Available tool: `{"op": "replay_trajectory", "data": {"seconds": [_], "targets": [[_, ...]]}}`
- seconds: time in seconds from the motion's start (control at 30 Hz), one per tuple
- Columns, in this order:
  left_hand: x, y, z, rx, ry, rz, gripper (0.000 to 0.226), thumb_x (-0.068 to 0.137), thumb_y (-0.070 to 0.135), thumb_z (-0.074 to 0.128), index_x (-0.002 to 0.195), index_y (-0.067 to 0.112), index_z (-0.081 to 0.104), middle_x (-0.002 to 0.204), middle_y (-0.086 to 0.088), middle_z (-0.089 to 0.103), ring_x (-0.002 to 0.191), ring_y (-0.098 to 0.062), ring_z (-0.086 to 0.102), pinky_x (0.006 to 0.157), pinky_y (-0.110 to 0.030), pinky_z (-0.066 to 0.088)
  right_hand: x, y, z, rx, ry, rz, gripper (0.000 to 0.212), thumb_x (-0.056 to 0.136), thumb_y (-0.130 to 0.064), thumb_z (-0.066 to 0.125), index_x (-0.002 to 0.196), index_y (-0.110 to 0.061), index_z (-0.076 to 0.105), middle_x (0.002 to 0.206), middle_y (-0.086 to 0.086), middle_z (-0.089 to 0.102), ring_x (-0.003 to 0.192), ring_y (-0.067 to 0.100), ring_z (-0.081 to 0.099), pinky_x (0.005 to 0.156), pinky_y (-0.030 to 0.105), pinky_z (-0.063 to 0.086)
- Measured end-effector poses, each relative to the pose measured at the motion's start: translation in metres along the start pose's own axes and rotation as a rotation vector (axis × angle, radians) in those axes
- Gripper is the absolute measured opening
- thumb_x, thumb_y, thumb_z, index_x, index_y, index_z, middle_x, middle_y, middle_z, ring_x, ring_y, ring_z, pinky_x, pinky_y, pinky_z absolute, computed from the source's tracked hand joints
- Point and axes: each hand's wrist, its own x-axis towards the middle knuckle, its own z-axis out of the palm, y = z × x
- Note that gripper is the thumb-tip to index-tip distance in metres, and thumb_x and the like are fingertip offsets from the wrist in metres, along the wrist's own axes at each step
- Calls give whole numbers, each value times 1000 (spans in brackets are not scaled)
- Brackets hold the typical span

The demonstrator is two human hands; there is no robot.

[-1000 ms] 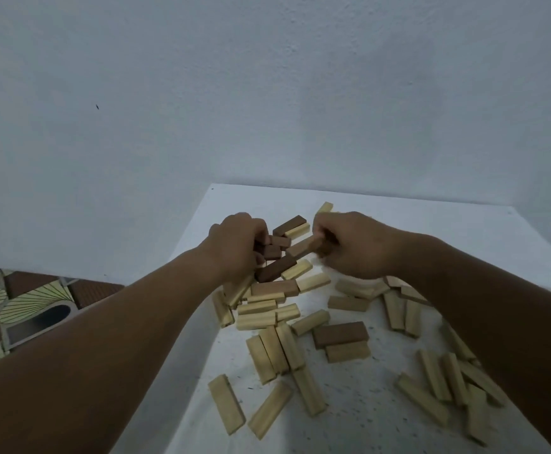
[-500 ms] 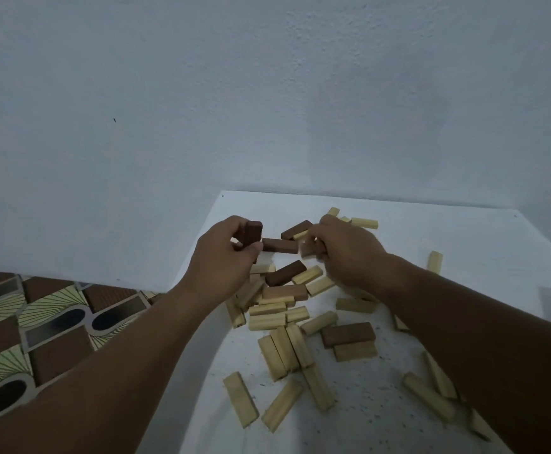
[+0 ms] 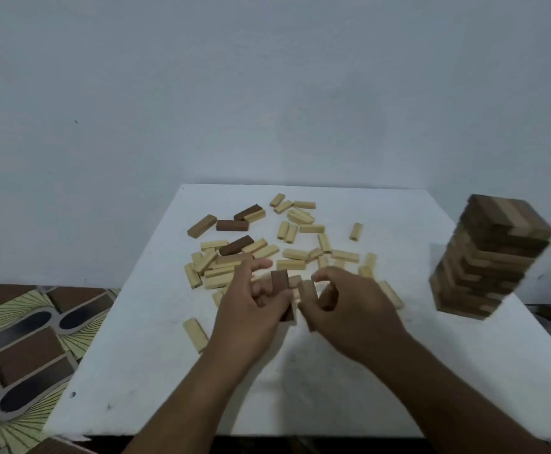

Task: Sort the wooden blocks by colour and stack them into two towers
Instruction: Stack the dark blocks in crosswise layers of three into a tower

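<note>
- The left hand (image 3: pixel 251 303) grips a dark brown block (image 3: pixel 280 283) stood on end, thumb and curled fingers round its lower half, index finger stretched out loose.
- The right hand (image 3: pixel 343 306) has its fingers curled round one or two paler brown blocks (image 3: pixel 306 290); blur hides how many, and exactly how they are held.
- Both hands hover just on the near side of the scattered pile (image 3: pixel 287 244), with the held blocks almost touching each other between them.
- The pile, mostly light blocks with a few dark ones (image 3: pixel 236 245) at its left, lies on the white table (image 3: pixel 156 371). A dark-toned tower (image 3: pixel 487 257) stands well to the right of the pile, near the table's right edge.
- The blocks look light, stiff and smooth-faced; I judge they will slide in a loose grip, so pinching the two long side faces near the middle seems safest.
- The tower looks tall and a little uneven, so a block should go on gently, without knocking it.
- Compared with half a second ago, the hands have drawn back from the far part of the pile toward the person, the dark block now stands upright in the left hand, and the view has swung so that the tower is in sight.
</note>
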Motion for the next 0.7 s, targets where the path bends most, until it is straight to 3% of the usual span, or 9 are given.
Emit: {"op": "replay_trajectory", "data": {"seconds": [0.13, 0.3, 0.4, 0.5, 0.6, 0.67, 0.7], "targets": [[-39, -10, 17, 12, -16, 3, 32, 89, 14, 69, 111, 30, 52, 74, -1, 74, 67, -10, 70, 60, -14, 47, -48, 20, 4, -38, -20, 48, 25, 82, -57, 55, 97, -38, 51, 72, -9, 64, 73, 8, 60, 69, 30, 52], [-60, -24, 21, 302, 16, 90, 32, 82, 27, 77, 105, 39, 60, 75, 10, 72, 70, 2, 65, 59, -10, 43, -70, 31, 6, -7, 1, 1, 26, 81, -55, 63, 89, -30, 57, 68, -11, 59, 68, 6, 57, 63, 26, 50], [-64, -27, 21, 408, 45, 179, 39, 80, 29, 79, 115, 38, 64, 90, 21, 68, 78, 7, 63, 66, -4, 45, -76, 32, 5, 112, 56, -67, 30, 81, -49, 66, 99, -30, 52, 82, -14, 53, 73, 4, 55, 65, 24, 50], [-67, -29, 23, 530, 53, 271, 48, 82, 32, 78, 126, 33, 61, 103, 19, 63, 79, 1, 61, 68, -6, 44, -80, 38, -2, 187, 74, -42, 30, 83, -27, 66, 103, -24, 43, 93, -8, 48, 84, 7, 52, 72, 22, 49], [-65, -35, 23, 602, 78, 352, 26, 79, 29, 80, 103, 27, 71, 99, 13, 62, 84, -2, 56, 73, -14, 45, -79, 53, -2, 72, 139, -102, 34, 76, -2, 59, 107, -14, 54, 104, 0, 47, 89, 6, 48, 77, 13, 45], [-63, -36, 20, 657, 70, 414, 5, 80, 27, 79, 83, 27, 74, 86, 16, 64, 82, -1, 55, 74, -20, 43, -76, 61, 4, -13, 193, -158, 32, 74, 0, 59, 106, -6, 64, 105, 9, 56, 90, 11, 50, 78, 16, 47], [-63, -36, 19, 682, 57, 429, 8, 83, 24, 76, 76, 27, 73, 79, 18, 65, 79, -1, 56, 74, -21, 41, -74, 64, 6, -60, 230, -204, 31, 75, -1, 63, 106, -4, 67, 101, 11, 62, 89, 18, 56, 77, 21, 48]]}}
